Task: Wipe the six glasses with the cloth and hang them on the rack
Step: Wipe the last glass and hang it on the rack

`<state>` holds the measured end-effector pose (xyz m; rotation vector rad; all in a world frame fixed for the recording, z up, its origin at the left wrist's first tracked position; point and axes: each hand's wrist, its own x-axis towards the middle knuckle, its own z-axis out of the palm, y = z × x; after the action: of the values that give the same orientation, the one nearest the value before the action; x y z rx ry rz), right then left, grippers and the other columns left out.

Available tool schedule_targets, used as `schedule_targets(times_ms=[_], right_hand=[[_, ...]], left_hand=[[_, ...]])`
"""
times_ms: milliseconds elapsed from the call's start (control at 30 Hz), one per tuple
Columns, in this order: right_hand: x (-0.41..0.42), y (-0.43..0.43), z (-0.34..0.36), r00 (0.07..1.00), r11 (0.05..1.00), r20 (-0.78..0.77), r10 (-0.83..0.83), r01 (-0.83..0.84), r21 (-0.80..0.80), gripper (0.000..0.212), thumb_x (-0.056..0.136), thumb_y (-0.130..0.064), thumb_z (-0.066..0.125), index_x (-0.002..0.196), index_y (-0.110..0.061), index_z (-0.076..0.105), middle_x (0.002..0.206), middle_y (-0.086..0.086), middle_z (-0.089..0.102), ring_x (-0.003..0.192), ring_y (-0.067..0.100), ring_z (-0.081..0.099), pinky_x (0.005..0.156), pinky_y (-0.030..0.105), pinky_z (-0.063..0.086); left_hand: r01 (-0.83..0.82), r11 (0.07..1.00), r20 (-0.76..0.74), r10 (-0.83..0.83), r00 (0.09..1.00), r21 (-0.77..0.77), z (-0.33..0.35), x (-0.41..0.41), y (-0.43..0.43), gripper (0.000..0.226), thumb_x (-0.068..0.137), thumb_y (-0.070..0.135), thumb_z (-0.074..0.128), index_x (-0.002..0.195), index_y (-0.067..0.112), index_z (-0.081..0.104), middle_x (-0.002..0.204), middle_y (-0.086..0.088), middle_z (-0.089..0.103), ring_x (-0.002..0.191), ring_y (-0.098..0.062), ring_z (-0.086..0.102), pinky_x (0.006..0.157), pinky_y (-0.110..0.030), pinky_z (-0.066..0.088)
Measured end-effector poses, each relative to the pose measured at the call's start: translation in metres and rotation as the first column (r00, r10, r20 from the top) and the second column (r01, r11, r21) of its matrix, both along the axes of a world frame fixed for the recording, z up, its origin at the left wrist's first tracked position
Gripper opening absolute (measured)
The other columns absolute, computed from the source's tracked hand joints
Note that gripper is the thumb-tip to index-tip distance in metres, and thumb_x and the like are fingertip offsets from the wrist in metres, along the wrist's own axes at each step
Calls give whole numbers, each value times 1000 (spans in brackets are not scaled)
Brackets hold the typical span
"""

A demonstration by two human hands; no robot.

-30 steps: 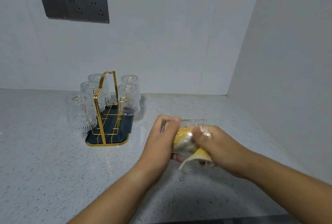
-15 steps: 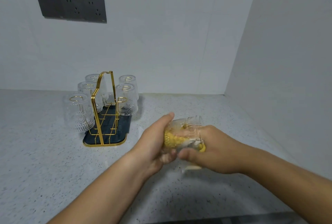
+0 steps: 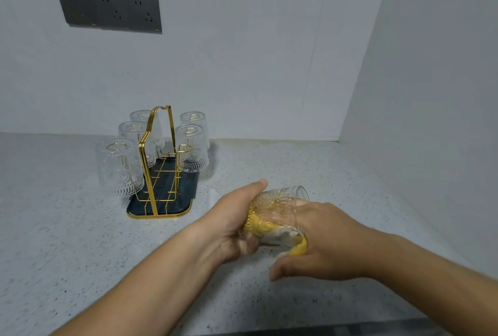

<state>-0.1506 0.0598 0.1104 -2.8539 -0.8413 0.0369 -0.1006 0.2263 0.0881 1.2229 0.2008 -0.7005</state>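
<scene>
**At the counter's middle: last glass in the cloth**

Between the two hands, the sixth glass point(image 3: 280, 207) lies tipped on its side, mouth toward the right. The left hand point(image 3: 237, 224) wraps its base end, fingers curled round the patterned wall. The right hand point(image 3: 320, 241) has its fingers tucked inside the mouth with the yellow cloth point(image 3: 265, 225), thumb stretched out below; the cloth bunches inside the glass and spills out at the rim.

At about ten o'clock from the hands, well apart, stands the gold wire rack point(image 3: 159, 174) on its dark tray point(image 3: 161, 207). Five glasses point(image 3: 120, 167) hang upside down on it, three at its left and two at its right. The near right peg point(image 3: 186, 148) looks free.

The likely trouble: smooth glass twisted against cloth could slip from the left hand's hold onto the speckled counter point(image 3: 67, 241). On hanging, a careless swing might knock the neighbouring glass point(image 3: 192, 148).
</scene>
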Motion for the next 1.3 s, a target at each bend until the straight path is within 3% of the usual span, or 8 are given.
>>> schedule_targets(times_ms=[167,333,500,633,767,900,1167,1300], right_hand=[[1,-1,1,943,720,-319,90,159,675,36,80,-57,72,101,-28,75,87,-17,75,75,-2,69,66,19,56],[3,1,1,818,529,-563,120,427,733,70,63,-84,67,89,-19,75,67,4,64,51,10,54,46,22,46],[-3,3,2,962,872,-272,30,108,478,39,81,-57,77,107,-30,72,91,-13,74,75,1,67,68,27,56],[-2,-3,1,993,978,-115,35,-10,207,41,82,-60,73,116,-39,66,106,-18,70,96,2,65,83,34,57],[-2,-4,0,865,654,-493,95,319,686,44,81,-48,78,107,-13,73,80,-7,73,64,4,64,57,22,51],[2,-7,-3,760,519,-628,166,474,711,79,64,-74,77,99,-5,68,79,15,58,61,16,51,53,29,43],[-1,2,11,914,883,-403,42,155,443,21,83,-32,84,100,-27,74,82,-13,74,68,-2,64,65,16,48],[-2,-5,8,900,772,-435,37,251,584,19,85,-26,81,102,-22,76,71,-12,69,61,1,58,58,17,46]], left_hand=[[-125,991,362,137,922,-56,-1,-12,-8,34,96,48,64,89,15,67,74,-4,69,56,-15,67,40,-22,44],[-365,930,796,250,551,-40,-21,-17,-10,25,103,31,56,89,11,57,66,7,58,55,-7,56,47,-24,45],[-168,986,151,169,974,-23,-15,2,-8,29,97,41,61,82,16,61,65,-5,56,55,-22,56,49,-26,41],[-9,999,-102,5,995,-41,-11,2,-4,34,95,45,63,84,13,70,64,-3,64,47,-16,60,35,-14,37],[-143,989,350,144,925,-31,-15,-13,-11,29,98,44,63,96,16,66,79,-2,68,68,-15,66,46,-24,45],[-364,931,831,220,511,-23,-22,-25,-9,27,100,35,60,92,9,59,70,9,61,59,0,58,53,-16,47],[-257,960,34,262,964,-114,-25,-15,-6,49,92,42,66,115,0,72,111,-28,74,103,-42,65,84,-45,44],[-258,954,50,268,962,-150,-29,-16,-2,38,99,43,60,102,7,72,80,-14,75,62,-23,69,44,-24,49]])
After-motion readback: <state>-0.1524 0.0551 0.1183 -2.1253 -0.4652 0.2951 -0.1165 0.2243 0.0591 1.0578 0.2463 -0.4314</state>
